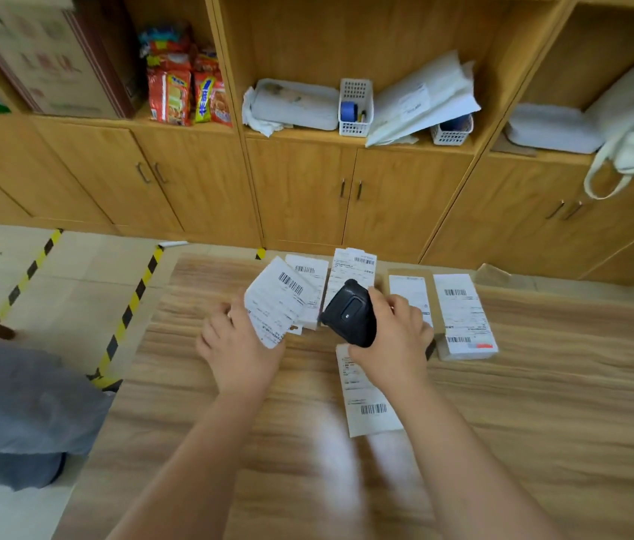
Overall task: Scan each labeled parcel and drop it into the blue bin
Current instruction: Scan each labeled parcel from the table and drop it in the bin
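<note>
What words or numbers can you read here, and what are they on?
No text reads clearly.
Held parcel label: barcode, print too small.
Table parcels labels: barcodes, print too small.
Snack packets: print blurred.
Framed board: red characters, blurred.
Scanner: no text seen.

The right hand (pixel 389 337) and scanner (pixel 350 313) hide part of the nearest parcel (pixel 366 399). Label print (barcodes aside) is too small to read.
</note>
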{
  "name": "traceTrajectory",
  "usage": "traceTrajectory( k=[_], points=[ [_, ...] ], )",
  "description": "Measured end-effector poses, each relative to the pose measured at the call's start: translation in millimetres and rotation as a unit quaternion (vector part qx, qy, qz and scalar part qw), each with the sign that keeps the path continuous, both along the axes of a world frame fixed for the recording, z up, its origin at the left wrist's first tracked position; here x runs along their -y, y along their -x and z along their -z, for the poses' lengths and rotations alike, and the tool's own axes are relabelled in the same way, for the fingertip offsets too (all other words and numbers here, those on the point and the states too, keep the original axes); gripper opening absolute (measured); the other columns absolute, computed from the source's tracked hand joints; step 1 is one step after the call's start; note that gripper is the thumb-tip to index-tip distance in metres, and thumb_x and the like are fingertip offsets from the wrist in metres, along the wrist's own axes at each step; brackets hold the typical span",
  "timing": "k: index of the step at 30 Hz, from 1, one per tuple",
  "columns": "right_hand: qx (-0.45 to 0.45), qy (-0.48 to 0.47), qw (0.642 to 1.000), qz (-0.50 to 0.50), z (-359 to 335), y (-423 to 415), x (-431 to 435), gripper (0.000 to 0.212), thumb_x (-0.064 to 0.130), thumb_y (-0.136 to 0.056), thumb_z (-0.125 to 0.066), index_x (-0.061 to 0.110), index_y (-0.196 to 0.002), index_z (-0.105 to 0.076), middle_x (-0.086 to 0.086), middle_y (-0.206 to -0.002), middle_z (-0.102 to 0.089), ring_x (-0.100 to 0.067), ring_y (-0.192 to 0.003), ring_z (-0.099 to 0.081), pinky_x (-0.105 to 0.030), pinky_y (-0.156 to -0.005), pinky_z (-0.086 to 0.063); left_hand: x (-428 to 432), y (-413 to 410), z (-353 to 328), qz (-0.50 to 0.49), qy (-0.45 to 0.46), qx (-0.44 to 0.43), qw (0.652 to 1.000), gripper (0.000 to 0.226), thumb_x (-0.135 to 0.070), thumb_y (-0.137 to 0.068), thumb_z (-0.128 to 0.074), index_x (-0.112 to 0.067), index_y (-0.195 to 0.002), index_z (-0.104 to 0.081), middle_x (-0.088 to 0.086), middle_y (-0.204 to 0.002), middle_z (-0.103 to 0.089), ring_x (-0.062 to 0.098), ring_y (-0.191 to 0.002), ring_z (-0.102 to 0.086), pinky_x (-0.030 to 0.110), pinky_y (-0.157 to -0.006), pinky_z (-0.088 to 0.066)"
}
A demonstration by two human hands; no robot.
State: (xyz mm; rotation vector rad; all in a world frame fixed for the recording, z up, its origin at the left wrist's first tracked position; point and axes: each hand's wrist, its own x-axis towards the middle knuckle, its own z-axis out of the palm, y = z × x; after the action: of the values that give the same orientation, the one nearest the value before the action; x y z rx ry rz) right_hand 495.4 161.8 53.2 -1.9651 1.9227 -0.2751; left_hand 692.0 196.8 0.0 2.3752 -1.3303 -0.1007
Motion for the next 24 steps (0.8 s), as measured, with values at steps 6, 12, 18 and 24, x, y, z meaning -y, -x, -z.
traceTrajectory(
  k=[6, 12, 18, 24],
  points=[
    [-0.040, 0.034, 0.999, -0.005, -19.7, 57.7, -55.1, 0.092, 0.029, -0.074, -0.073, 0.033, -0.152, -0.026, 0.001, -0.136, -0.037, -0.025, -0.127, -0.032, -0.042, -0.103, -0.024, -51.0, 64.9, -20.3, 0.058, 0.053, 0.043, 0.996, 0.101, -0.037, -0.048, -0.089, -0.019, -0.134, -0.039, 0.018, -0.125, -0.049, 0.038, -0.113, -0.044, 0.056, -0.094, -0.038],
    [-0.077, 0.050, 0.996, 0.000, -20.8, 135.1, -131.5, 0.089, 0.033, -0.078, -0.073, 0.031, -0.153, -0.025, -0.001, -0.140, -0.036, -0.027, -0.128, -0.032, -0.043, -0.105, -0.019, -122.5, 136.8, -29.9, 0.069, 0.016, 0.023, 0.997, 0.107, -0.048, -0.057, -0.088, -0.022, -0.147, -0.035, 0.016, -0.140, -0.040, 0.032, -0.128, -0.028, 0.057, -0.105, -0.026],
    [-0.076, 0.040, 0.996, 0.003, -17.7, 202.5, -207.8, 0.088, 0.022, -0.075, -0.071, 0.031, -0.151, -0.027, 0.002, -0.141, -0.036, -0.026, -0.128, -0.031, -0.043, -0.106, -0.018, -188.6, 201.8, -28.7, 0.092, 0.013, 0.042, 0.995, 0.118, -0.053, -0.050, -0.092, -0.027, -0.144, -0.026, 0.015, -0.142, -0.039, 0.030, -0.128, -0.026, 0.057, -0.104, -0.027],
    [-0.083, 0.043, 0.995, 0.028, -15.9, 246.4, -253.9, 0.086, 0.025, -0.077, -0.071, 0.032, -0.150, -0.027, 0.002, -0.143, -0.036, -0.026, -0.129, -0.033, -0.044, -0.108, -0.020, -215.0, 233.3, -35.4, 0.110, 0.022, 0.073, 0.991, 0.117, -0.053, -0.051, -0.092, -0.026, -0.147, -0.031, 0.013, -0.141, -0.038, 0.035, -0.131, -0.030, 0.058, -0.104, -0.026]
  ],
)
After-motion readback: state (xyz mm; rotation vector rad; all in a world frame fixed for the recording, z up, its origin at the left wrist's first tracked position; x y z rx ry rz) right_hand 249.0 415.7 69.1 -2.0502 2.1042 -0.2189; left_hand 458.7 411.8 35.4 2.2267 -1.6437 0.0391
